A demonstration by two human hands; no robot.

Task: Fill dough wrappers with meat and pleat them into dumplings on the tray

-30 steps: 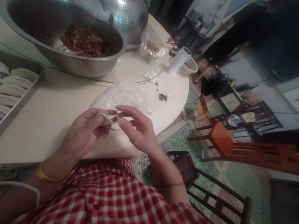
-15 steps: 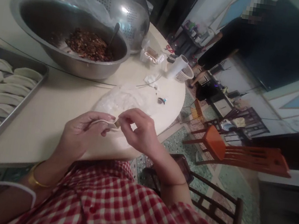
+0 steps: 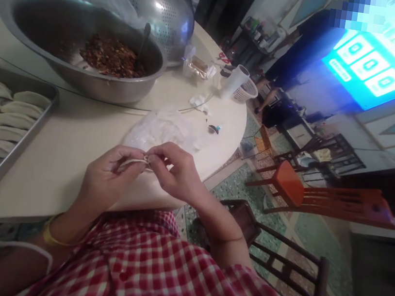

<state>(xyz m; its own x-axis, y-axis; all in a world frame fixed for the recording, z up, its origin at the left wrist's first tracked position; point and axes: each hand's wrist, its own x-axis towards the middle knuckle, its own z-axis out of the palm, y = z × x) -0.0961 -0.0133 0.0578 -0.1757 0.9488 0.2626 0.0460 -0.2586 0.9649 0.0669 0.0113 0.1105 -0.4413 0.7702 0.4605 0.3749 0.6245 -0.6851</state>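
Note:
My left hand [image 3: 107, 179] cups a folded dumpling [image 3: 135, 162] over the near edge of the cream table [image 3: 72, 150]. Its fingers are curled round the pale dough. My right hand [image 3: 174, 171] pinches the dumpling's right end between thumb and fingertips. Both hands touch each other at the seam. Just beyond them lies a crumpled clear plastic bag [image 3: 163, 128] with pale wrappers in it. A steel bowl [image 3: 75, 47] of dark chopped filling stands further back, a spoon handle [image 3: 144, 37] sticking out of it.
A metal tray [image 3: 18, 142] at the left holds several finished dumplings in rows. A steel colander [image 3: 159, 0] stands behind the bowl. A white cup [image 3: 234, 80] and small basket [image 3: 246, 90] are at the far edge. Wooden chairs [image 3: 322, 200] stand to the right; a person [image 3: 300, 45] stands by a lit screen.
My right hand has closed from loose fingers into a pinch on the dumpling's end and moved in against the left hand. The screen at the back has lit up blue.

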